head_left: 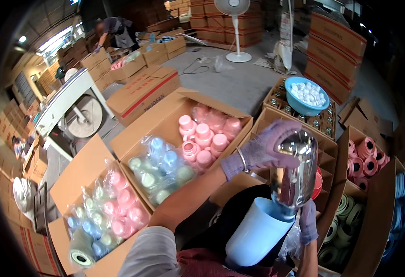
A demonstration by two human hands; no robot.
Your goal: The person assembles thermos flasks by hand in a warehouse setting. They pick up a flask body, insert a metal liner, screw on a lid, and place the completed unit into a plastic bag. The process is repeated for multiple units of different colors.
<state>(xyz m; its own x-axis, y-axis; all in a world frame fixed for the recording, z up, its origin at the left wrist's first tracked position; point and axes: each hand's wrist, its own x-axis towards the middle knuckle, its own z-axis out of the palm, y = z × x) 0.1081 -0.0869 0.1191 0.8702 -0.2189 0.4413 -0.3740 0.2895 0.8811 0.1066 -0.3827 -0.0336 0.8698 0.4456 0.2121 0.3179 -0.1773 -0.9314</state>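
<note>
My left hand (276,147), in a purple-grey glove, grips the upper part of a shiny silver vacuum flask liner (295,177). The liner stands nearly upright, its lower end at the mouth of a light blue flask shell (258,233). That shell leans across my lap, open end up and to the right. My right hand (308,222), also gloved, is closed beside the liner's lower end; its fingers are partly hidden, so what they grip cannot be made out. Clear plastic film (292,242) hangs below it.
Open cartons on the left hold pink flasks (204,135) and bagged bottles (126,198). Cartons on the right hold pink (367,148), green (345,207) and blue rings (402,189). A blue basin (306,111) of white caps sits on a divided carton. Far off, a person (117,30) bends over boxes.
</note>
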